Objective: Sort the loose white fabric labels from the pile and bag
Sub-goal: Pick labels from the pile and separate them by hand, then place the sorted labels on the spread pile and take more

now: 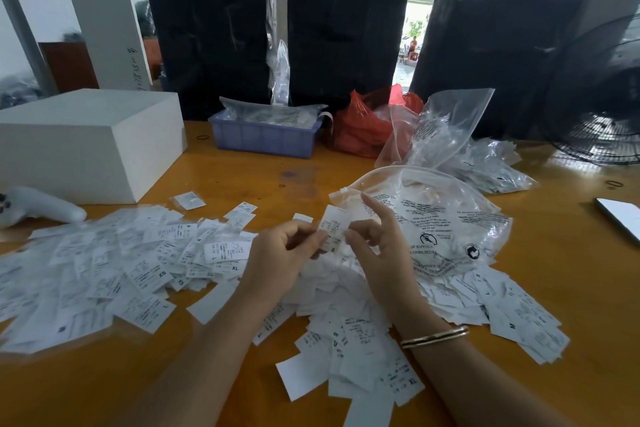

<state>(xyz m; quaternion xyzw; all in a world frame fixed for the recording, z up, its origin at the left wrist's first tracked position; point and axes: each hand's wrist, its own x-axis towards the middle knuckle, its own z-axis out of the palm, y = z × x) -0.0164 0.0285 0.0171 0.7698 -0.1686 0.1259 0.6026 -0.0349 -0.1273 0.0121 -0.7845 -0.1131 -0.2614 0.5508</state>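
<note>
Both hands, L (277, 253) & R (377, 246), pinch 1 label (334, 224) over pile (138, 263), 1 clear bag (446, 218) beside.

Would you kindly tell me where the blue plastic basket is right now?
In the head view, the blue plastic basket sits at the table's far edge, centre-left, between the white rectangular box and the red plastic bag.
</note>
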